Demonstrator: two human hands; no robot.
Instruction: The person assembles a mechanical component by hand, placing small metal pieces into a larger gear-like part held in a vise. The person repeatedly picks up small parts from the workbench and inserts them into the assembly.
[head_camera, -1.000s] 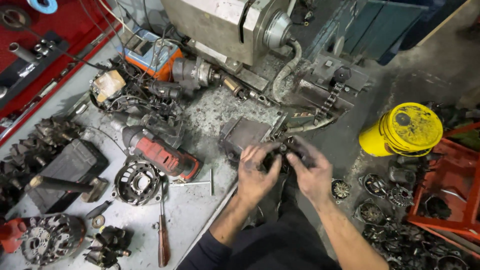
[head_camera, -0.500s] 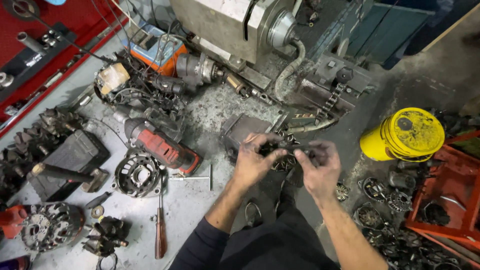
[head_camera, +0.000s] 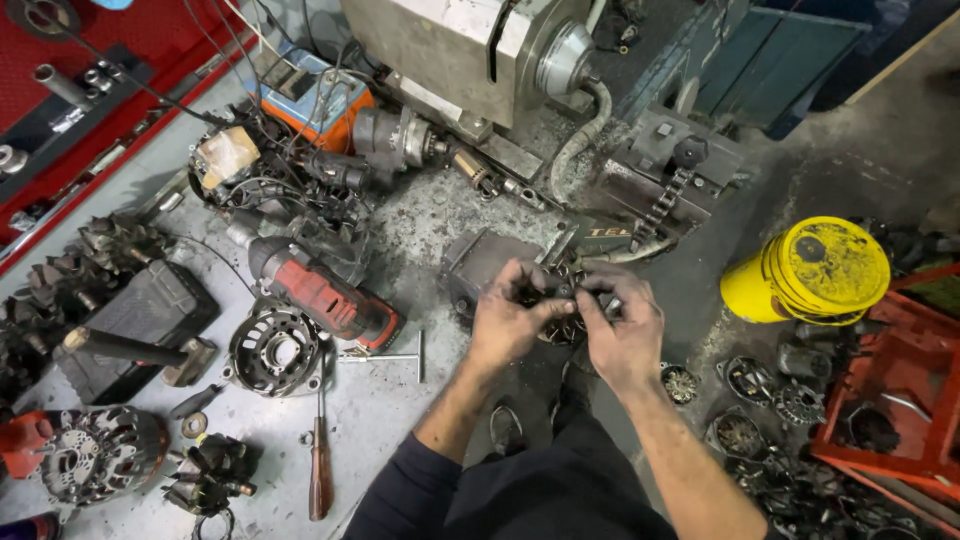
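Observation:
Both hands meet over the edge of a grey workbench (head_camera: 400, 400). My left hand (head_camera: 510, 318) and my right hand (head_camera: 622, 330) together grip a small dark metal part (head_camera: 563, 292), fingers pinched on it from both sides. Most of the part is hidden by the fingers. Just behind the hands sits a dark grey metal block (head_camera: 480, 262). A red and black power tool (head_camera: 325, 295) lies to the left of my left hand, next to a round metal housing (head_camera: 272, 350).
A large grey machine (head_camera: 470, 50) stands at the back. A yellow bucket (head_camera: 815, 270) and a red crate (head_camera: 900, 390) are on the floor to the right, with several round metal parts (head_camera: 740, 435). A wooden-handled screwdriver (head_camera: 320, 450) and a hammer (head_camera: 130, 350) lie on the bench.
The hands have stayed together on the small part and turned it slightly. The view has drifted a little, so the bench items sit slightly lower in the frame.

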